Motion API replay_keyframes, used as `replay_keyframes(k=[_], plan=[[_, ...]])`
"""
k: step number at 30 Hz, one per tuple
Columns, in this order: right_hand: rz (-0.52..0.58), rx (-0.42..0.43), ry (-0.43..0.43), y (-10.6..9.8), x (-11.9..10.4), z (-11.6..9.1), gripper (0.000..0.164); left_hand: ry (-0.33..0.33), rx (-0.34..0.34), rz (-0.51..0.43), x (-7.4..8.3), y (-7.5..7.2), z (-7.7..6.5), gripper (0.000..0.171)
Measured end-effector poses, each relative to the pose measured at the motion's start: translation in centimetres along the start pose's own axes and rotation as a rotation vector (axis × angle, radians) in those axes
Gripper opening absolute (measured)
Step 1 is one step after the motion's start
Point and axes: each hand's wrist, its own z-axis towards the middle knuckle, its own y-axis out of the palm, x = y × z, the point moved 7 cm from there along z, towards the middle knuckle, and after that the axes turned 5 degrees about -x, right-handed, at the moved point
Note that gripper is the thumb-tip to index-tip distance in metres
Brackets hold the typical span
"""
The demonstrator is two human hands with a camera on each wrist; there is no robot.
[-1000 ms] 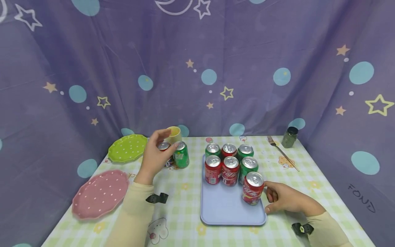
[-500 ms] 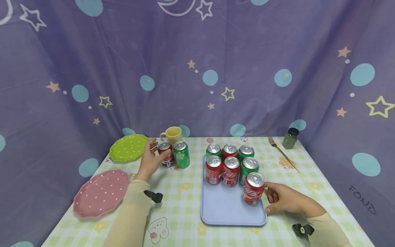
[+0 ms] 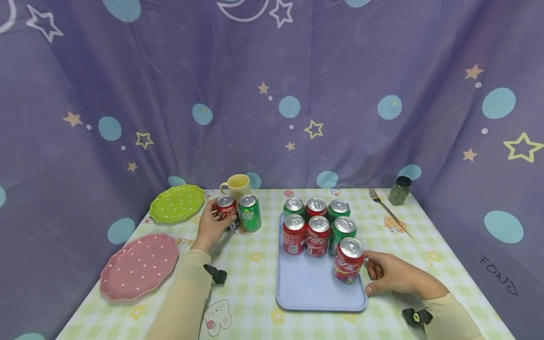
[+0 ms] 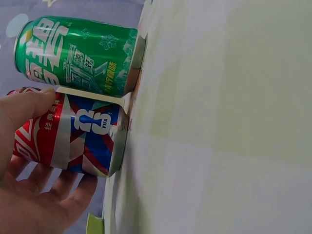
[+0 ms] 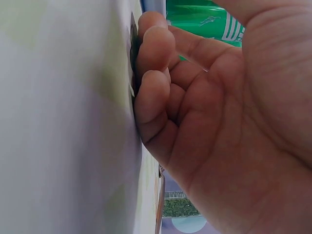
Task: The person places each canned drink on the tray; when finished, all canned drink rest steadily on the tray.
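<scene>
My left hand (image 3: 209, 230) grips a red and blue cola can (image 4: 92, 131) that stands upright at the back left. In the left wrist view its thumb lies on one side of the can, with the fingers curled round the other. Right beside it stands a green soda can (image 3: 250, 217). My right hand (image 3: 397, 274) rests loosely curled on the table at the right edge of the blue tray (image 3: 306, 290), thumb at the tray's rim. Nearest to those fingers is a red can (image 3: 348, 264) on the tray. Several more red and green cans (image 3: 317, 238) stand in rows behind it.
A yellow mug (image 3: 238, 185) stands behind the two left cans. Left of them lie a green dotted plate (image 3: 177, 204) and a pink dotted plate (image 3: 139, 267). At the back right are a fork (image 3: 391, 212) and a dark-lidded jar (image 3: 400, 191).
My left hand has moved back from above the two left cans, lowered beside the red and blue one, and taken hold of it. The right hand has stayed at the tray.
</scene>
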Motion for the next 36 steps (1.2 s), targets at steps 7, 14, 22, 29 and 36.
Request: replay_keyframes(k=[7, 14, 22, 29, 36], plan=[[0.002, 0.005, 0.006, 0.0, 0.0, 0.0, 0.054, 0.020, 0.091, 0.024, 0.6, -0.8, -0.2, 0.079], [0.005, -0.002, -0.006, 0.0, -0.2, 0.0, 0.052, 0.126, 0.262, 0.002, 4.1, -4.0, -1.1, 0.076], [-0.003, 0.000, -0.002, 0.0, -0.2, 0.0, 0.052, 0.321, 0.236, -0.024, 12.5, -5.4, -3.9, 0.072], [0.000, 0.001, 0.005, 0.0, -0.2, 0.0, 0.054, 0.547, -0.020, 0.006, 18.7, -1.9, -7.2, 0.077], [-0.002, 0.000, 0.003, 0.0, -0.2, 0.0, 0.054, 0.564, -0.285, 0.024, 20.9, 4.3, -10.2, 0.073]])
